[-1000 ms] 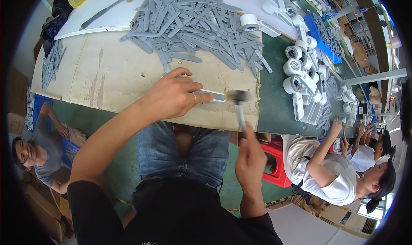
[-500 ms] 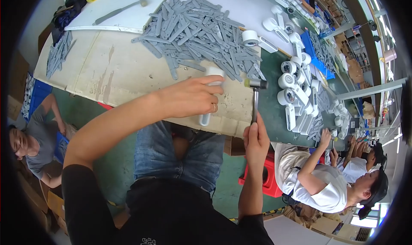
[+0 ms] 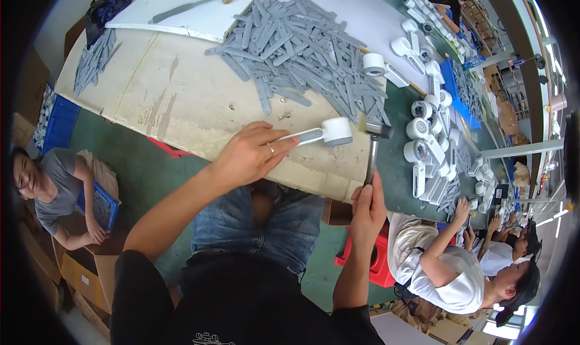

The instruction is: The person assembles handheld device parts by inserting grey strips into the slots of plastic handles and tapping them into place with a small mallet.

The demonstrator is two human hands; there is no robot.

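My left hand (image 3: 244,155) grips the handle of a white hand shower head (image 3: 337,131). Its round head points right, and a grey strip lies along the handle. It is over the cardboard-covered table (image 3: 199,106). In my right hand (image 3: 367,212) is a hammer (image 3: 376,134), held by its dark handle. The hammer's head, black at one end and yellowish at the other, is raised just right of the shower head and apart from it. Beyond both hands lies a big pile of flat grey strips (image 3: 296,49).
More white shower heads (image 3: 418,129) crowd the green tabletop at right, near a blue tray (image 3: 459,94) of grey strips. A second mallet (image 3: 190,6) lies on a white board at far left. A co-worker in white (image 3: 453,278) sits at right; another person (image 3: 57,188) is at left.
The shower head has swung round, from its handle toward me to its head pointing right. My left hand has moved left and now holds the handle end. The hammer stays raised at right.
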